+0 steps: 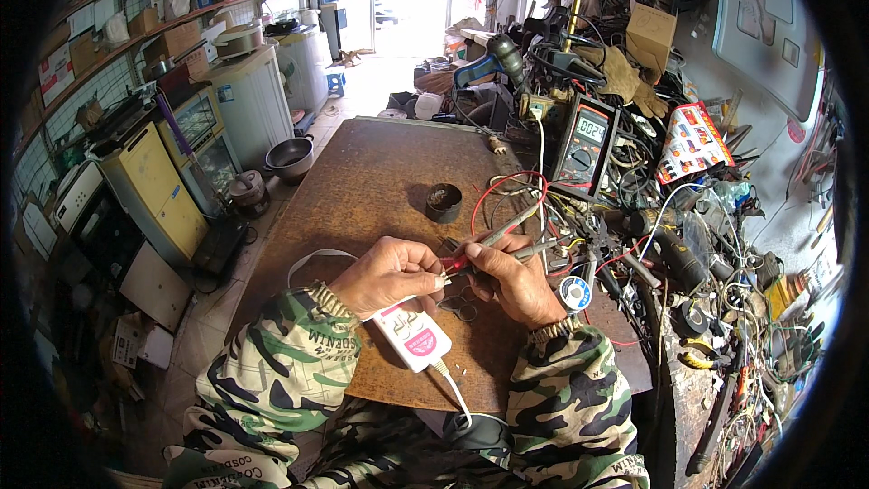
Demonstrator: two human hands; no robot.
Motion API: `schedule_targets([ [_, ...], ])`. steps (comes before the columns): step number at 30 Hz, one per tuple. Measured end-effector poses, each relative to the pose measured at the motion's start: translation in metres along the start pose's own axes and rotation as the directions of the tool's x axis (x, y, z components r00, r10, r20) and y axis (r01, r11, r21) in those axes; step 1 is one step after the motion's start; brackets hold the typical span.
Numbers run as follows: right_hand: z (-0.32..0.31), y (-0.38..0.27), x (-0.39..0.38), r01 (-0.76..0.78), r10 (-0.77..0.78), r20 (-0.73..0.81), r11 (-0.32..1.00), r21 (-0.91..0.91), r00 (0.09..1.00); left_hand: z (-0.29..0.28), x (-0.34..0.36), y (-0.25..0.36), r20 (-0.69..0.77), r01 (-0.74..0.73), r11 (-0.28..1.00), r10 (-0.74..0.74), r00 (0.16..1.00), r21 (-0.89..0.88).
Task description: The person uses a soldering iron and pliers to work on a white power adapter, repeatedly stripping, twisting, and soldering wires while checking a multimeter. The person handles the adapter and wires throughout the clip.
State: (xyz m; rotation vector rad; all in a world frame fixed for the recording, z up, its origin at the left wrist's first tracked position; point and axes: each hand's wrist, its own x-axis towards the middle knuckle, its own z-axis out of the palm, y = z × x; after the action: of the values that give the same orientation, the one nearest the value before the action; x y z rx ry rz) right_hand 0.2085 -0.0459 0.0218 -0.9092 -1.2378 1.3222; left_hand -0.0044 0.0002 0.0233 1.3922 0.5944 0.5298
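My left hand (394, 273) is closed in a pinch over the wooden table, on something small and pale at its fingertips that I cannot make out. Close beside it, my right hand (518, 282) grips multimeter probes (509, 230), and a red tip (455, 263) reaches toward the left fingertips. The black-cased multimeter (587, 147) leans upright at the table's right side, its display lit. Just below the left hand lies a white power strip (414, 337) with a pink round label and a white cord. A solder spool (575, 293) sits by my right wrist.
On the brown table (362, 172) stands a small dark round tin (444, 203). Tangled cables, tools and a work glove (618, 74) crowd the right side. A pot (291, 156) and old appliances (161, 188) line the floor at left, beneath loaded shelves. A bright doorway is at the back.
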Motion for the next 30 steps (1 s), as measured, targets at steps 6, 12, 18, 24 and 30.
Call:
schedule_targets([
  [6, -0.0014, -0.0003, 0.0005, 0.014, -0.014, 0.015, 0.999, -0.045, 1.000, -0.0005, 0.0002, -0.0013, -0.012, 0.015, 1.000, -0.015, 1.000, -0.001],
  [12, -0.0030, 0.0038, 0.0019, 0.005, -0.006, -0.015, 0.999, -0.045, 1.000, -0.0003, 0.0000, -0.0008, -0.013, 0.022, 1.000, -0.022, 1.000, 0.002],
  [18, -0.0027, 0.0038, 0.0017, 0.004, -0.005, -0.026, 0.999, -0.041, 1.000, -0.0005, -0.0008, -0.0010, -0.006, 0.017, 1.000, -0.017, 1.000, 0.011],
  [24, -0.0028, 0.0031, 0.0019, 0.012, -0.013, -0.022, 0.998, -0.054, 1.000, 0.0002, -0.0006, 0.0000, -0.007, 0.024, 1.000, -0.024, 1.000, 0.013],
  [30, -0.0022, 0.0026, 0.0028, 0.020, -0.020, -0.003, 0.997, -0.072, 1.000, -0.0004, -0.0015, -0.0009, -0.006, 0.015, 1.000, -0.015, 1.000, 0.007],
])
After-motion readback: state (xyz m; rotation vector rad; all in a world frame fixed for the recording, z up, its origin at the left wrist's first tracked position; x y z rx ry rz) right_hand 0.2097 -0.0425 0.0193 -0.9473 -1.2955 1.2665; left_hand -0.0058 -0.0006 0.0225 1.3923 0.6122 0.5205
